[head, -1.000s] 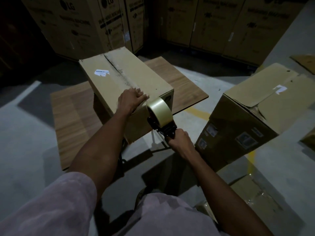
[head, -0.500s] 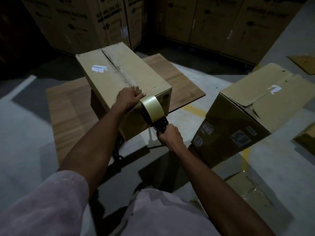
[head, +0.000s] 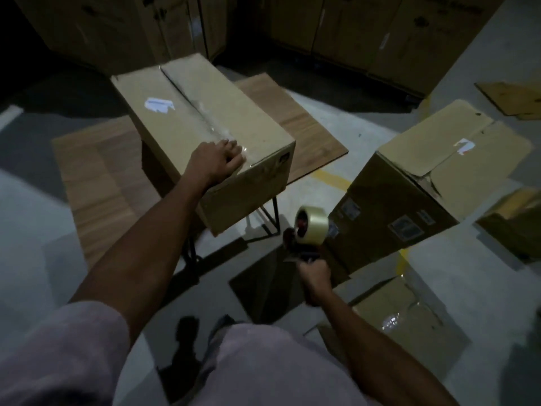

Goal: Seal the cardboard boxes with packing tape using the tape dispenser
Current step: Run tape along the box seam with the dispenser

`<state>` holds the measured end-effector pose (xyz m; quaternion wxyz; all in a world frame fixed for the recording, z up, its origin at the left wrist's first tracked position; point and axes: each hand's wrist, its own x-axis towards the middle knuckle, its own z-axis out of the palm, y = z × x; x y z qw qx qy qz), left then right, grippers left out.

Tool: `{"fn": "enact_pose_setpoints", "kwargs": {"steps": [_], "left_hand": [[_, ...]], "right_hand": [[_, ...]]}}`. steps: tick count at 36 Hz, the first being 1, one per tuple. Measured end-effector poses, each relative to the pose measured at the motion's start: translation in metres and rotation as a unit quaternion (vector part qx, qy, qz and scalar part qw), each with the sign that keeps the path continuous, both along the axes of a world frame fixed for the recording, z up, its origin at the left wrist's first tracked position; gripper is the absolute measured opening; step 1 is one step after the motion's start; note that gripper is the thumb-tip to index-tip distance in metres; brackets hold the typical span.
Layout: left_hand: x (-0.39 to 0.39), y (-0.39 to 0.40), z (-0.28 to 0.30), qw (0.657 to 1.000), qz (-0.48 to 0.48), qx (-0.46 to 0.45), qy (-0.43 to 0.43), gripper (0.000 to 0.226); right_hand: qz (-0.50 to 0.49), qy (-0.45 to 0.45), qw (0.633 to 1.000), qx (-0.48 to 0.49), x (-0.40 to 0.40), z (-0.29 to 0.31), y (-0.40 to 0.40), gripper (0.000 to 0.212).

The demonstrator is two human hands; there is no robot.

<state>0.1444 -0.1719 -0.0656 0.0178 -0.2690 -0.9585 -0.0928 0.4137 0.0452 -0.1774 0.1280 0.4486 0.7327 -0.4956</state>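
1. Tall printed cartons (head: pixel 380 30) stand in a row along the back, well behind the cardboard box (head: pixel 187 121) on the table.
2. The wooden table (head: pixel 96 183) carries that cardboard box, whose near corner overhangs the table's front edge; black metal legs (head: pixel 270 218) show below the box.
3. A second box (head: pixel 415 194) stands to the right of the cardboard box, apart from it, tilted, with its top flaps loose and a white label on one flap.
4. A flattened carton (head: pixel 401 320) lies on the floor in front of the second box — shiny tape glints on it.
5. On the cardboard box, a strip of clear tape (head: pixel 210 124) runs along the centre seam and down over the near edge; a white label (head: pixel 159 105) sits left of the seam.
6. The left hand (head: pixel 215 162) lies flat on the box's near top edge, fingers straight, pressing on the tape end.
7. The right hand (head: pixel 314 276) is wrapped round the handle of the tape dispenser (head: pixel 307 232), held in the air below and right of the box's near corner — not touching it, roll uppermost.
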Motion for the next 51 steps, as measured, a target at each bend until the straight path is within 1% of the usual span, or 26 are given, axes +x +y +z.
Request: {"fn": "enact_pose_setpoints", "kwargs": {"steps": [1, 3, 5, 8, 10, 12, 15, 18, 20, 23, 26, 28, 32, 35, 39, 44, 48, 51], "left_hand": [[0.002, 0.000, 0.000, 1.000, 0.004, 0.006, 0.005, 0.062], [0.005, -0.001, -0.001, 1.000, 0.008, 0.024, 0.017, 0.057], [0.010, 0.000, -0.001, 0.998, 0.026, 0.052, 0.015, 0.054], [0.017, 0.008, 0.001, 0.995, 0.062, 0.081, 0.018, 0.050], [0.021, 0.015, 0.000, 0.993, 0.085, 0.072, 0.040, 0.047], [0.022, 0.018, -0.001, 0.987, 0.139, 0.065, 0.046, 0.046], [0.020, 0.016, 0.000, 0.972, 0.228, 0.061, 0.002, 0.052], [0.015, 0.013, 0.003, 0.961, 0.265, 0.065, -0.046, 0.060], [0.011, 0.011, 0.002, 0.961, 0.260, 0.063, -0.065, 0.070], [0.007, 0.002, -0.001, 0.974, 0.215, 0.027, -0.062, 0.082], [0.006, -0.010, -0.002, 0.983, 0.177, 0.015, -0.046, 0.085], [0.007, -0.014, -0.004, 0.985, 0.163, 0.032, -0.044, 0.083], [0.015, -0.012, -0.007, 0.980, 0.186, 0.062, -0.024, 0.082], [0.015, -0.007, -0.004, 0.968, 0.234, 0.077, -0.041, 0.084], [0.008, 0.011, -0.001, 0.958, 0.276, 0.067, -0.045, 0.084], [-0.005, 0.047, 0.002, 0.943, 0.324, 0.054, -0.053, 0.083], [-0.016, 0.075, 0.006, 0.938, 0.333, 0.047, -0.080, 0.083], [-0.025, 0.093, 0.006, 0.936, 0.339, 0.042, -0.086, 0.081]], "right_hand": [[-0.026, 0.007, 1.000, -0.004, -0.007, 0.005, 0.002, 0.022], [-0.070, 0.033, 0.997, -0.025, -0.025, 0.015, 0.004, 0.022], [-0.095, 0.048, 0.994, -0.039, -0.042, 0.022, 0.000, 0.025], [-0.103, 0.066, 0.992, -0.036, -0.059, 0.029, -0.010, 0.023], [-0.101, 0.080, 0.991, -0.031, -0.067, 0.033, -0.019, 0.025], [-0.106, 0.099, 0.989, -0.022, -0.074, 0.036, -0.029, 0.028], [-0.112, 0.112, 0.987, -0.005, -0.084, 0.041, -0.043, 0.030], [-0.121, 0.110, 0.987, 0.004, -0.092, 0.044, -0.050, 0.029], [-0.133, 0.120, 0.984, -0.006, -0.097, 0.048, -0.053, 0.028], [-0.146, 0.146, 0.978, -0.015, -0.106, 0.053, -0.055, 0.033], [-0.164, 0.165, 0.972, -0.023, -0.121, 0.060, -0.055, 0.033], [-0.170, 0.176, 0.969, -0.019, -0.135, 0.063, -0.053, 0.031], [-0.155, 0.191, 0.969, 0.024, -0.160, 0.059, -0.046, 0.031], [-0.140, 0.194, 0.970, 0.039, -0.178, 0.052, -0.037, 0.033], [-0.107, 0.195, 0.973, 0.059, -0.200, 0.040, -0.023, 0.034], [-0.055, 0.188, 0.978, 0.076, -0.233, 0.032, 0.002, 0.026], [-0.010, 0.173, 0.979, 0.104, -0.264, 0.035, 0.020, 0.018], [0.027, 0.162, 0.982, 0.093, -0.288, 0.033, 0.031, 0.020]]}}
